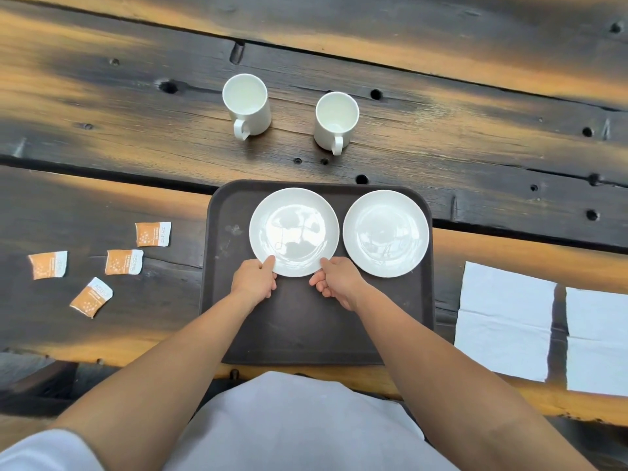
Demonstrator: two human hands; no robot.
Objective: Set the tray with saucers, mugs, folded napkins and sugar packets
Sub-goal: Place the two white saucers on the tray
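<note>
Both hands hold the same saucer. The left hand pinches the near-left part of the rim of the left saucer, thumb on top and fingers curled at the edge. The right hand pinches the near-right part of that rim in the same way. The bare forearms reach over the near half of the tray, a dark brown rectangle with rounded corners that lies on the dark plank worktop.

The left saucer, white and glossy, is over the far half of the tray, about midway across its width. Whether it rests flat or is lifted slightly, I cannot tell. The right saucer lies in the tray's far right corner, just beside the left one with a narrow gap between them.

Beyond the tray's far edge two white mugs stand upright on the worktop, handles turned toward the tray: the left mug and the right mug, apart from each other. To the left of the tray, four orange-and-white sugar packets lie scattered flat. To the right of the tray two white napkins lie flat side by side, each with a crease across it. The nearer napkin is close to the tray, and the farther napkin is cut off by the picture's edge.
</note>
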